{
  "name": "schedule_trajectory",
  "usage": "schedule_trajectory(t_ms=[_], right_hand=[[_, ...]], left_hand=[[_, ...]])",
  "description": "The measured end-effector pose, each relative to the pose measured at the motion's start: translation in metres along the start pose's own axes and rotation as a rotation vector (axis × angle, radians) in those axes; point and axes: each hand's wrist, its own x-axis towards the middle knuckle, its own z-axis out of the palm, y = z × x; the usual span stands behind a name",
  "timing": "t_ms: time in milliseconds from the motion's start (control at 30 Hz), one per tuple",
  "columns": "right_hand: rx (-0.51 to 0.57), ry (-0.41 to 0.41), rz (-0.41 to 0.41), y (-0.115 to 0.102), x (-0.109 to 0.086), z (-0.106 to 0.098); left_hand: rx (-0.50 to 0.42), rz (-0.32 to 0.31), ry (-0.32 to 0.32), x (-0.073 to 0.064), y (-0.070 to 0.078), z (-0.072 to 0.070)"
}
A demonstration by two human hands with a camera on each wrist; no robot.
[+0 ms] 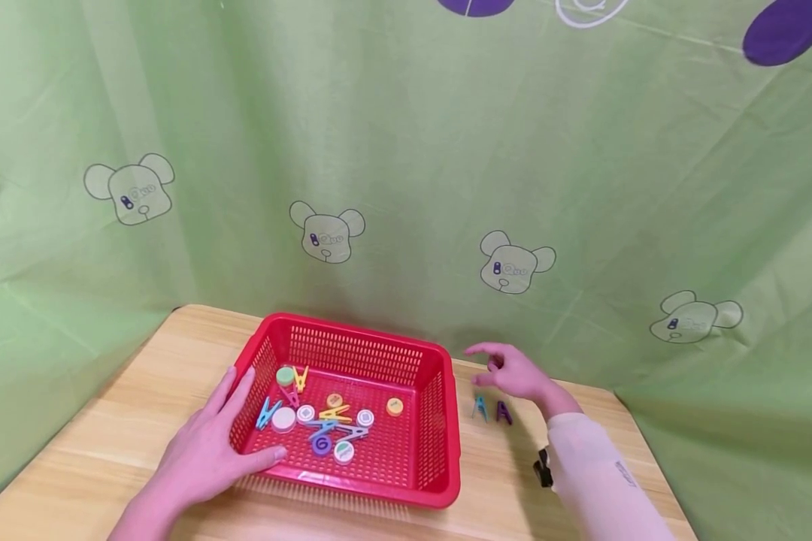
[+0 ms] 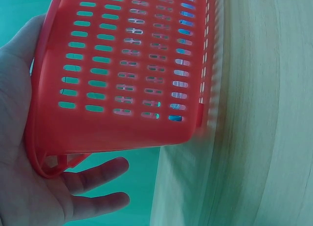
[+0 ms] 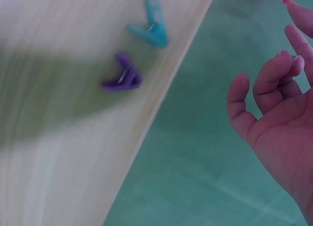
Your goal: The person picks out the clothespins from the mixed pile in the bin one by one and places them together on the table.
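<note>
A red plastic basket [image 1: 440, 496] stands on the table, with several clothespins and round bottle caps on its floor. Against its front left corner rests my left hand [image 1: 199, 454], fingers straight along the left rim and thumb over the front rim. The left wrist view shows that palm at the rim of the basket [image 2: 117, 130]. My right hand [image 1: 517, 372] hovers right of the basket, index finger extended, other fingers loosely bent, holding nothing. Below it lie a blue clothespin [image 1: 480, 407] and a purple clothespin [image 1: 504, 412], both apart from the hand.
The wooden table [image 1: 101, 421] ends at a green curtain [image 1: 406, 150] with printed bear heads, which hangs behind and at both sides. Inside the basket are a yellow clothespin [image 1: 301, 379], a green cap [image 1: 285, 376] and an orange cap [image 1: 395, 406].
</note>
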Motion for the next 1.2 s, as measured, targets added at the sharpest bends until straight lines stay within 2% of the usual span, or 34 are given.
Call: schedule_trajectory(t_ms=[267,633,1200], right_hand=[[-0.016,0.000,-0.050,-0.025,0.015,0.004],[0.022,-0.009,-0.118,-0.059,0.032,0.014],[0.005,-0.073,-0.203,-0.112,0.062,0.034]], left_hand=[[-0.002,-0.003,0.004,0.000,-0.001,0.000],[-0.008,-0.005,0.014,-0.001,-0.003,0.000],[-0.022,0.002,0.007,0.001,0.000,0.000]])
